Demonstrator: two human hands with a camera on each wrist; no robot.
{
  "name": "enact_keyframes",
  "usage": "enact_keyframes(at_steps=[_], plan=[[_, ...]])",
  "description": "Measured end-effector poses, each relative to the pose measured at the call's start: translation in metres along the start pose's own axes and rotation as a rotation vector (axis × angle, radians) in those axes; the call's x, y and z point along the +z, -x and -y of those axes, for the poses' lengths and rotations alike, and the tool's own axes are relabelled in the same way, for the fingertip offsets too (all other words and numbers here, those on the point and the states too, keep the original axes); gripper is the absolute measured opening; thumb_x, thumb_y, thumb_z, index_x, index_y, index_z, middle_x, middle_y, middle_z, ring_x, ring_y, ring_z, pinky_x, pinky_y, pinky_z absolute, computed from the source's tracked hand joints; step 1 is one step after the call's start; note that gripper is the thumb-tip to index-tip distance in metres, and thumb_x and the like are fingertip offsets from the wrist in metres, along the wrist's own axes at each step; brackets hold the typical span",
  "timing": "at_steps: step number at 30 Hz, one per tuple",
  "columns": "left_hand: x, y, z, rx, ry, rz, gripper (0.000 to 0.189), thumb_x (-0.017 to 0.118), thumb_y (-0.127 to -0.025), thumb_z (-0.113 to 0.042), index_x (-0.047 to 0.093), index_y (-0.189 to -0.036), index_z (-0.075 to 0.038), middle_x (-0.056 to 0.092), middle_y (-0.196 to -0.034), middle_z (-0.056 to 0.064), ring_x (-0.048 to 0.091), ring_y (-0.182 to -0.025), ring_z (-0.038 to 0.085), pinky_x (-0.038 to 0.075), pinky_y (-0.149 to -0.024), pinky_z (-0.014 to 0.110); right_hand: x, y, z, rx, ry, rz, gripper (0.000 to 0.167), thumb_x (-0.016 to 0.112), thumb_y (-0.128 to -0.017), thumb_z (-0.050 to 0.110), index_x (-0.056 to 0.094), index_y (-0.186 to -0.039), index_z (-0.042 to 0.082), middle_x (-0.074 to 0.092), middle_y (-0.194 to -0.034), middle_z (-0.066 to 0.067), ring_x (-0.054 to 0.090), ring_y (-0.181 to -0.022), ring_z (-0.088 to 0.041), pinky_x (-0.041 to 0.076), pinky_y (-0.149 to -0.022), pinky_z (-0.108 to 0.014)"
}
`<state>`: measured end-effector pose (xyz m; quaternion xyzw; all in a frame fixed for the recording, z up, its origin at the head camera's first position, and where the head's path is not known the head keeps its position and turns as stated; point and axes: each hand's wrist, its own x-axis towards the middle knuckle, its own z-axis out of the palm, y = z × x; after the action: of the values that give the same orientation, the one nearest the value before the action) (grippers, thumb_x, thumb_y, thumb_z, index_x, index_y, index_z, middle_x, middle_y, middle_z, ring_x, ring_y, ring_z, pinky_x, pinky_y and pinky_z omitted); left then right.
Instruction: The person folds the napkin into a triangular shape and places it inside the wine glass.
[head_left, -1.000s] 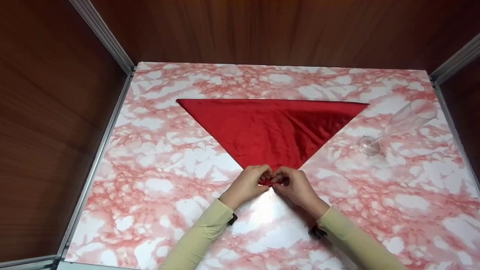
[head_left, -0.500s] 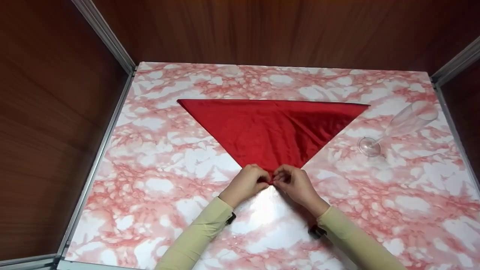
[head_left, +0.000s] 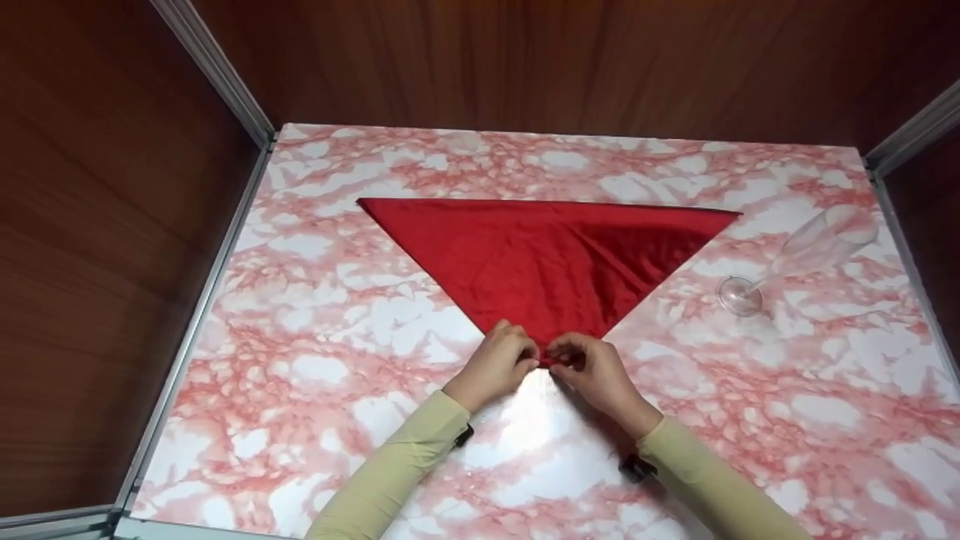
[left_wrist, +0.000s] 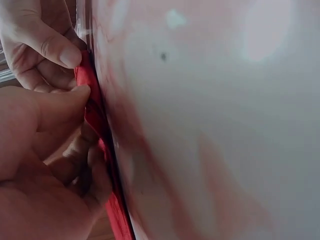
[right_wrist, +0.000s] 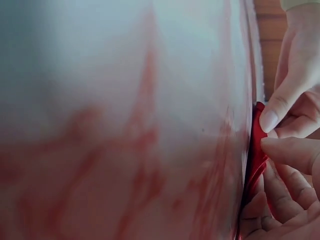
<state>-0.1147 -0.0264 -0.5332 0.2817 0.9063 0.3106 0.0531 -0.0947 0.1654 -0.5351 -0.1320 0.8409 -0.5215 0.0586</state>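
Note:
A shiny red cloth [head_left: 517, 262] lies spread as a triangle, its long edge at the far side and its narrowed end toward the person. At that near end the cloth is rolled or folded into a small thick edge. My left hand [head_left: 496, 366] pinches this edge between thumb and fingers. Close beside it, my right hand [head_left: 596, 375] pinches the same edge, thumb toward the person. In the left wrist view both thumbs press on the red fold [left_wrist: 92, 95]. The right wrist view shows the fold [right_wrist: 257, 145] low against the tabletop, the fingers partly behind it.
A clear stemmed glass [head_left: 814, 247] lies to the right of the cloth, its round foot toward the cloth. The table [head_left: 337, 450] has a pink and white marbled top. Brown wooden panels [head_left: 525, 67] in metal frames stand around its back and sides.
Both hands stay at the near end of the cloth, with small finger movements along the rolled edge. The left fingers have shifted slightly away from the person. The glass stays in place.

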Motion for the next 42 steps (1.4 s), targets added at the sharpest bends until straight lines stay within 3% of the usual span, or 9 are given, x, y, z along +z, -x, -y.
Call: enact_keyframes(at_steps=[3,6,12,15,22,26,31,36,42], plan=[[0.0000,-0.0008,-0.0015,-0.044,-0.016,-0.002,0.004,0.072,-0.083,-0.015,0.074,-0.080,-0.014,0.055,-0.079,-0.003,0.047,-0.085,0.018,0.038,-0.080,0.027,-0.0002,-0.0014,0.0004,0.007,0.015,0.007,0.020,0.074,-0.078,-0.007,0.068,-0.095,0.003,0.069,-0.085,-0.004,0.064,-0.078,-0.018,0.052,-0.070,-0.029],[-0.0004,-0.0025,-0.0032,-0.087,0.053,-0.004,0.002,0.074,-0.082,-0.013,0.072,-0.082,-0.013,0.057,-0.080,-0.003,0.049,-0.086,0.017,0.039,-0.080,0.026,-0.0014,-0.0025,0.0011,0.019,0.023,0.006,0.017,0.074,-0.078,-0.007,0.068,-0.092,0.002,0.068,-0.082,-0.004,0.064,-0.076,-0.018,0.053,-0.069,-0.028],[-0.0001,-0.0044,-0.0031,-0.095,0.387,-0.018,0.020,0.070,-0.077,0.008,0.069,-0.092,-0.005,0.067,-0.087,0.002,0.063,-0.081,0.013,0.049,-0.073,0.020,-0.0028,-0.0039,0.0018,0.058,0.012,0.011,0.015,0.074,-0.079,-0.006,0.067,-0.091,0.001,0.066,-0.080,-0.004,0.063,-0.074,-0.018,0.052,-0.062,-0.025],[0.0002,-0.0028,-0.0010,-0.091,0.477,-0.010,0.024,0.067,-0.074,0.014,0.070,-0.091,-0.003,0.069,-0.085,0.002,0.066,-0.077,0.012,0.051,-0.068,0.019,-0.0033,-0.0049,0.0029,0.076,-0.002,0.022,0.015,0.073,-0.079,-0.006,0.066,-0.090,0.001,0.066,-0.079,-0.005,0.063,-0.073,-0.018,0.051,-0.057,-0.023],[0.0018,0.0001,-0.0010,-0.100,0.380,-0.057,0.015,0.073,-0.078,0.005,0.075,-0.085,-0.008,0.070,-0.080,-0.005,0.063,-0.074,0.002,0.050,-0.068,0.018,-0.0062,-0.0078,0.0022,0.096,0.002,0.052,0.012,0.071,-0.079,-0.007,0.066,-0.087,0.001,0.066,-0.079,-0.008,0.062,-0.071,-0.019,0.049,-0.052,-0.023],[0.0048,0.0009,-0.0022,-0.113,0.345,-0.101,0.014,0.072,-0.080,0.003,0.077,-0.084,-0.010,0.071,-0.080,-0.006,0.062,-0.074,0.001,0.050,-0.068,0.017,-0.0065,-0.0077,0.0013,0.074,-0.012,0.041,0.014,0.071,-0.078,-0.009,0.067,-0.089,0.000,0.067,-0.082,-0.010,0.062,-0.072,-0.021,0.050,-0.057,-0.023],[0.0061,0.0009,-0.0028,-0.125,0.338,-0.128,0.014,0.069,-0.079,0.003,0.076,-0.083,-0.009,0.070,-0.078,-0.005,0.062,-0.071,0.002,0.049,-0.065,0.016,-0.0047,-0.0036,0.0018,0.006,-0.018,-0.007,0.020,0.072,-0.077,-0.011,0.068,-0.092,0.002,0.067,-0.087,-0.007,0.062,-0.078,-0.022,0.051,-0.066,-0.025],[0.0052,0.0009,-0.0018,-0.112,0.333,-0.150,0.015,0.067,-0.079,0.004,0.076,-0.083,-0.007,0.070,-0.078,-0.003,0.062,-0.070,0.003,0.049,-0.063,0.015,-0.0017,-0.0025,0.0035,-0.095,-0.061,-0.006,0.020,0.073,-0.077,-0.009,0.069,-0.093,0.003,0.068,-0.087,-0.008,0.064,-0.078,-0.027,0.053,-0.065,-0.033],[0.0044,0.0007,-0.0007,-0.099,0.332,-0.156,0.015,0.067,-0.078,0.005,0.074,-0.083,-0.008,0.069,-0.077,-0.002,0.060,-0.067,0.003,0.048,-0.061,0.016,-0.0004,-0.0060,0.0037,-0.082,-0.019,0.029,0.029,0.073,-0.076,-0.012,0.068,-0.100,0.002,0.069,-0.085,-0.006,0.066,-0.079,-0.022,0.054,-0.070,-0.031]])
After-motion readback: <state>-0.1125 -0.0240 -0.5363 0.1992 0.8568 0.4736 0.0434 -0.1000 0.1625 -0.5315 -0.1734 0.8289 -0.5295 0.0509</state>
